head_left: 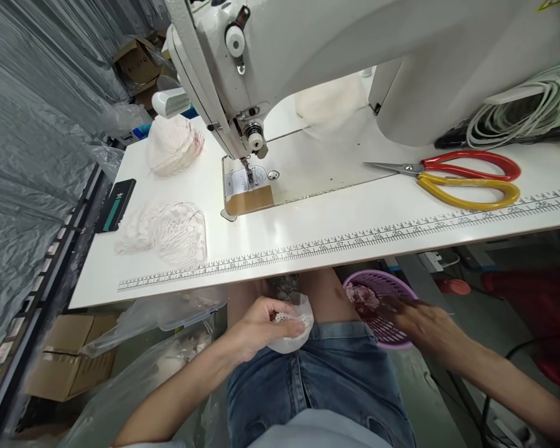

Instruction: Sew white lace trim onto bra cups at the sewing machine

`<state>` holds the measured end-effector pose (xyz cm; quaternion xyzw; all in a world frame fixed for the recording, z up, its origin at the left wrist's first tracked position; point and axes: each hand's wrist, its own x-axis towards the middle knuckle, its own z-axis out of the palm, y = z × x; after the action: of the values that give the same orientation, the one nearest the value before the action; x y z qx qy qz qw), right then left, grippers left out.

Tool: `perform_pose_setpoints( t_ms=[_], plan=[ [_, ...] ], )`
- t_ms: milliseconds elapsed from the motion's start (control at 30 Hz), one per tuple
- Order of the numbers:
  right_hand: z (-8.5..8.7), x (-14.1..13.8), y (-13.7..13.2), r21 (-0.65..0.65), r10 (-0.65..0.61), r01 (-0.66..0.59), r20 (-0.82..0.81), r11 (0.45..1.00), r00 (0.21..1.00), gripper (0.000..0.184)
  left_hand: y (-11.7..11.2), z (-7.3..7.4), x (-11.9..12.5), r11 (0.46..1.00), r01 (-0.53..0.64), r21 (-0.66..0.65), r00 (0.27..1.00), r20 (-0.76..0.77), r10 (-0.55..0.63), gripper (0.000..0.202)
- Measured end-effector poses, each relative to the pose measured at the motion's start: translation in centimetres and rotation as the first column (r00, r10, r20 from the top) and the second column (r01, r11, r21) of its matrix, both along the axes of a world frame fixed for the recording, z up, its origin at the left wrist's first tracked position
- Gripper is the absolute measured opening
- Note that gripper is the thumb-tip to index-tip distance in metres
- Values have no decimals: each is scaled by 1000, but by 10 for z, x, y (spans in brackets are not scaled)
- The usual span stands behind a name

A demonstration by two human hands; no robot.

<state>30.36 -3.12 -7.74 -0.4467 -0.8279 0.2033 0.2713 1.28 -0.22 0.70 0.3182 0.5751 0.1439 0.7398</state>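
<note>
1. Left hand (264, 323): nearly closed, thumb pressed across the front of a rounded white fabric piece (298, 341), fingers folded behind. The piece is held above the denim shorts (266, 386), in front of the white sewing table (317, 224); a dotted openwork strip shows beside the thumb.
2. Right hand (422, 320): extended at the edge of a purple perforated basket (397, 284). Motion blur covers the fingers; from where I stand, I cannot tell how far they are open or whether they grip anything.
3. Handling, as judged here: a light pinch near the margin suits such thin material, since a hard thumb could crease the curve. Keeping the openwork flat under the thumb should prevent folding. Anything drawn from a tangled heap is best lifted singly, as lace may snag on the perforations.
4. Basket, below the table edge: crumpled pinkish lace (361, 298) lies at its left side; how deep the heap goes is hidden.
5. Clear plastic bag (189, 339), under the table at left: pale, soft-looking pieces show dimly through the film.
6. Lower cardboard box (70, 354), beyond the bag: flaps closed, contents hidden.
7. Upper cardboard box (137, 62), behind the table near the silvery curtain (42, 81): flaps raised, contents too indistinct to name.
</note>
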Motion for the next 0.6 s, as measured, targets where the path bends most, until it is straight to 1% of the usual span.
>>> perform_pose_setpoints(
  t_ms=[33,67,100,133,167,233,267,333,400,500,600],
  plan=[
    [5,-5,-3,-1,15,-14,47,1000,999,32,-1,-1,2,1000,-7,-16,1000,9,7,40],
    [14,-13,-4,-55,48,-44,73,998,996,27,-1,-1,4,1000,-12,-25,1000,19,13,40],
    [25,-24,-3,-129,85,-77,53,989,995,22,-2,-1,6,999,-15,-32,999,29,16,40],
    [38,-37,-1,-188,135,-136,-21,973,991,18,-3,-1,8,999,-18,-38,999,39,20,40],
    [50,-49,2,-214,189,-210,-116,954,975,16,-4,0,8,999,-24,-46,999,47,26,40],
    [68,-70,8,-213,249,-300,-236,930,939,17,-6,1,8,998,-30,-48,998,57,32,38],
    [72,-77,10,-196,271,-327,-267,925,925,17,-8,2,7,999,-32,-44,998,61,35,37],
    [73,-85,13,-159,296,-345,-268,925,917,18,-10,3,4,999,-40,-30,996,74,42,36],
    [66,-88,14,-117,312,-344,-229,931,922,17,-12,3,2,999,-35,-16,994,105,36,34],
    [57,-93,11,-40,332,-339,-122,940,935,18,-14,1,0,1000,-16,9,990,142,14,31],
    [57,-99,8,19,328,-328,-9,945,945,18,-14,-3,0,1000,-3,21,988,152,0,31]
  ],
)
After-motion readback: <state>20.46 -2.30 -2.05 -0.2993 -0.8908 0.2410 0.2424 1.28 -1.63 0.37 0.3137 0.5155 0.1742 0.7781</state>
